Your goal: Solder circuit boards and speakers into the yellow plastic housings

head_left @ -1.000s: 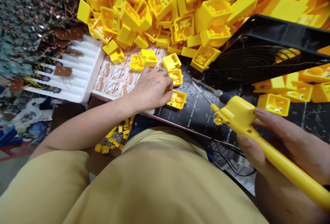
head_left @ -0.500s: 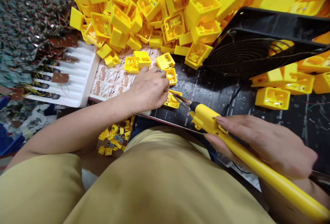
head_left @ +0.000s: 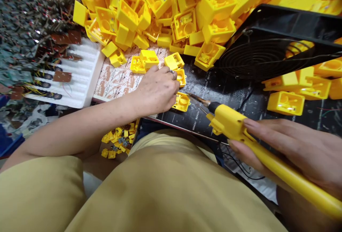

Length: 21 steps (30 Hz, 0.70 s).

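BENCH-printed mat (head_left: 221, 127) | right grip (head_left: 291, 146) shut on yellow soldering iron (head_left: 229, 121) | left grip (head_left: 157, 89) over yellow housing (head_left: 181, 102), hold unclear

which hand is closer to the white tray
Left. The left hand is just to the right of the white tray, while the right hand is far off across the bench, holding a yellow soldering iron.

Your right hand (head_left: 294, 146) grips a yellow-handled soldering iron (head_left: 229, 121), its brass tip just beside a small square yellow plastic housing (head_left: 181, 102), which lies open side up on a black bench mat (head_left: 203, 93), just beside your left hand (head_left: 157, 89).
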### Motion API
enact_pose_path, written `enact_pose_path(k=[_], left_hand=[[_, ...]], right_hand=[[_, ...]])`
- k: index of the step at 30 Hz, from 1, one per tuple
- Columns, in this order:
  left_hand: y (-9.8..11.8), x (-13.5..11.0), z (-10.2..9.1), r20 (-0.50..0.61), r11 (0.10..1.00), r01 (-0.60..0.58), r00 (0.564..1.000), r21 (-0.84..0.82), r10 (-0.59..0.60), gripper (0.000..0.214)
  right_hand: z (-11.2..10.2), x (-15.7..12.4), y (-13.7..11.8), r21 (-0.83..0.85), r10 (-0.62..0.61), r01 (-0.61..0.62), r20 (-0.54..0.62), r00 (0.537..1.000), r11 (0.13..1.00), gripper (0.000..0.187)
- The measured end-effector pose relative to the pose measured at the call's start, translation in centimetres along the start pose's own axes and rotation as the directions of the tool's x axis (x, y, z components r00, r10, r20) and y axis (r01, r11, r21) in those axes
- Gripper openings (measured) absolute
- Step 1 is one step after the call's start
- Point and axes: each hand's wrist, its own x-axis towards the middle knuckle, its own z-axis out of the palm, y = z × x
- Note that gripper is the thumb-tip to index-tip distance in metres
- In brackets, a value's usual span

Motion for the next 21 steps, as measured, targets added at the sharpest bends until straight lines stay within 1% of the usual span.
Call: enact_pose_path(k=[2, 5, 7, 11, 13, 16, 21], left_hand=[[0.01, 0.05, -0.08, 0.007, 1.0, 0.003, 1.0, -0.001, -0.003, 0.025], [0.03, 0.09, -0.13, 0.006, 1.0, 0.007, 1.0, -0.001, -0.007, 0.025], [0.02, 0.1, -0.12, 0.001, 1.0, 0.003, 1.0, 0.0, -0.003, 0.025], [-0.02, 0.11, -0.08, -0.005, 1.0, -0.009, 1.0, 0.016, 0.009, 0.026], [-0.01, 0.12, -0.09, -0.001, 1.0, -0.008, 1.0, 0.023, 0.008, 0.025], [0.05, 0.12, -0.1, -0.001, 1.0, -0.006, 1.0, 0.019, 0.006, 0.024], [0.08, 0.07, -0.07, -0.037, 1.0, -0.012, 0.999, -0.005, 0.012, 0.022]], right_hand=[[0.03, -0.13, 0.08, 0.035, -0.047, 0.046, 0.029, 0.998, 0.998, 0.058], [0.18, -0.4, 0.24, 0.065, 0.01, -0.011, 0.015, 1.0, 0.998, 0.059], [0.3, -0.51, 0.35, 0.036, 0.017, -0.018, 0.009, 1.0, 0.999, 0.063], [0.5, -0.21, 0.42, -0.035, -0.036, 0.035, -0.007, 0.999, 0.999, 0.067], [0.56, 0.0, 0.42, -0.04, -0.052, 0.052, 0.0, 0.999, 0.998, 0.063], [0.6, 0.08, 0.55, -0.031, -0.066, 0.066, 0.021, 0.998, 0.997, 0.049], [0.57, 0.06, 0.84, -0.125, -0.084, 0.087, 0.034, 0.996, 0.988, 0.031]])
